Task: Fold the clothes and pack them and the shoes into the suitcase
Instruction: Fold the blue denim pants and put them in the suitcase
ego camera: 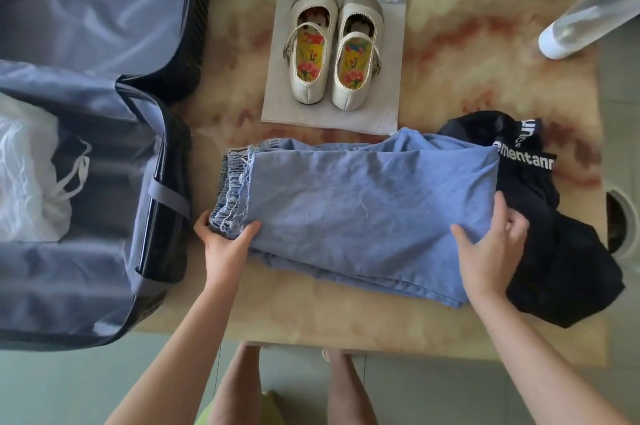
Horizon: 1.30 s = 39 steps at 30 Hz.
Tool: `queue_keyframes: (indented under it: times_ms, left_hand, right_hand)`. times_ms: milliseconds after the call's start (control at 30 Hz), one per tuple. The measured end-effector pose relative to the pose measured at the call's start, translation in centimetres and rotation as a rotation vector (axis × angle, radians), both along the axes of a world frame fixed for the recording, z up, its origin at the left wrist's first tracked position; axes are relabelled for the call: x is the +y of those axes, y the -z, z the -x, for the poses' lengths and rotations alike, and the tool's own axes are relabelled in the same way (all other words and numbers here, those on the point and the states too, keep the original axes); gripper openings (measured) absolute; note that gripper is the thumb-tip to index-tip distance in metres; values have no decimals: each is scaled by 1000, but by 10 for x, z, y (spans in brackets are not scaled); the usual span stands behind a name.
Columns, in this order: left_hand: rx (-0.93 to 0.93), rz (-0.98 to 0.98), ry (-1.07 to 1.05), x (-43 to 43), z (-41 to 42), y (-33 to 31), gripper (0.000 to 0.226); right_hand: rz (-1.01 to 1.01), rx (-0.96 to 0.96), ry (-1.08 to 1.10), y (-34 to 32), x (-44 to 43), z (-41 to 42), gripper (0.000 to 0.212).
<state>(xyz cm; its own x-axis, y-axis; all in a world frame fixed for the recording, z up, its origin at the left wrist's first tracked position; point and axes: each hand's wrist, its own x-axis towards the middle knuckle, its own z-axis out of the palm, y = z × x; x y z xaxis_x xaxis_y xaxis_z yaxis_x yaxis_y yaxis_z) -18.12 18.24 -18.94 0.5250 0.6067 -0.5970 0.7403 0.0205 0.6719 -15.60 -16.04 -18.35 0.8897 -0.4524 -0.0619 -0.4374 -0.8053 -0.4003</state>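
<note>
The left hand (221,239) has its fingers curled under the gathered waistband end of the jeans (363,203) and its thumb pressed on top, so it pinches that near-left corner. The right hand (491,244) lies on the opposite end, thumb on the blue cloth and fingers spread and wrapped over the right edge; whether they grip underneath cannot be told. The jeans are already folded into a thick rectangle lying across the table (346,324), their right end overlapping a crumpled black shirt (561,269). Behind them the shoes (332,50) stand as a pair on a pale bag (391,85). The suitcase (104,182) lies open at the left, touching the table edge, with a white bundle (27,175) inside.

The fold looks finished, and the step in hand seems to be lifting the jeans. The next move calls for raising both ends together so the layers stay stacked, freeing them from the shirt, then carrying them left into the suitcase.
</note>
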Motion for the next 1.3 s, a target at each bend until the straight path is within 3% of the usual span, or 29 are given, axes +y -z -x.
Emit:
queue_keyframes:
  times_ms: [67,200,367,433,533,600,700,867,933,1033,1100,1200,1300]
  left_hand:
    - [32,-188,161,2,-4,-1,79]
    - [-68,-516,394,2,-19,-12,71]
    - [-321,-888,1079,-12,-29,-5,70]
    - [-231,-871,1284,-18,-34,3,78]
    - [132,-804,1455,-3,-43,26,87]
    - [302,-762,1518,7,-48,37,88]
    - [330,-748,1531,5,-51,43,89]
    - [-78,-914,1371,1,-43,36,86]
    - [-110,-893,1442,2,-41,41,86]
    - [21,-910,1563,10,-40,54,98]
    - [78,-926,1586,11,-41,58,101]
    - [49,-999,1570,5,-37,49,98]
    - [-153,-1007,1529,1,-25,38,89]
  right_hand:
    - [137,-42,-124,4,18,2,85]
    - [163,61,-344,16,50,4,90]
    - [88,279,-589,27,80,-5,102]
    - [116,364,-623,29,91,-10,109]
    - [146,502,-607,34,95,-21,115]
    - [160,586,-620,39,93,-27,114]
    - [188,659,-610,44,93,-33,110]
    - [221,246,-629,39,97,-45,94]
    - [274,273,-614,41,86,-57,96]
    - [298,513,-589,52,67,-67,102]
    - [288,561,-604,56,63,-68,103]
    - [230,487,-584,52,73,-63,106]
    - [193,361,-611,43,88,-38,114]
